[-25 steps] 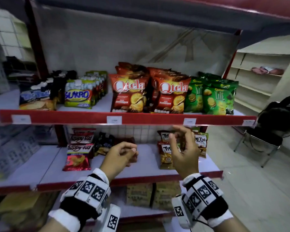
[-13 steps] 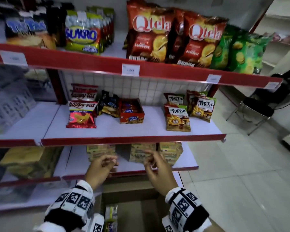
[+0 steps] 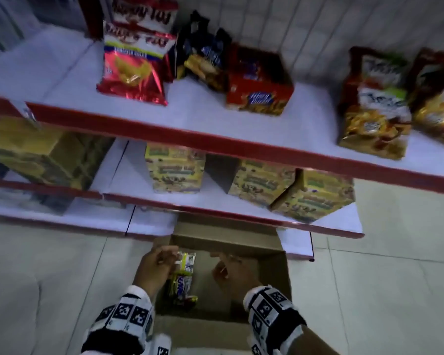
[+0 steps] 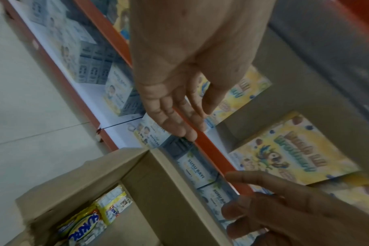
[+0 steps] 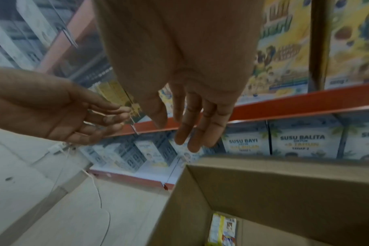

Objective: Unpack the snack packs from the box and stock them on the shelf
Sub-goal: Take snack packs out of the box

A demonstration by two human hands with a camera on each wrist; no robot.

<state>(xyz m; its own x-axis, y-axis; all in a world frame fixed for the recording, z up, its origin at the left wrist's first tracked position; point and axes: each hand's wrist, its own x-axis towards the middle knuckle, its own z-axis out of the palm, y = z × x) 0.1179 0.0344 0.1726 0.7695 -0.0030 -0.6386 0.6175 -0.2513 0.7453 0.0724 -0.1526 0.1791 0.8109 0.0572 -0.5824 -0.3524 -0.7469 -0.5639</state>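
An open brown cardboard box [image 3: 264, 254] stands on the floor against the bottom of the shelf. Inside it lie yellow and white Sukro snack packs [image 3: 182, 278], also seen in the left wrist view [image 4: 91, 221] and the right wrist view [image 5: 221, 231]. My left hand [image 3: 164, 257] hovers over the box's left side, just above the packs, with its fingers [image 4: 179, 123] straight and holding nothing. Over the middle of the box, my right hand [image 3: 223, 265] is empty too, its fingers [image 5: 192, 133] extended. The box's bottom is mostly bare.
The red-edged shelf [image 3: 215, 142] above carries chip bags [image 3: 133, 70], a red biscuit carton [image 3: 259, 96] and Tic Tac bags [image 3: 374, 124]. Yellow cereal boxes [image 3: 174, 170] fill the tier below. Milk cartons [image 5: 305, 143] line the bottom tier. Tiled floor [image 3: 49, 278] lies on both sides.
The view has dropped from the upper shelves to the box on the floor. Both empty hands have come down from shelf height to just over the open box.
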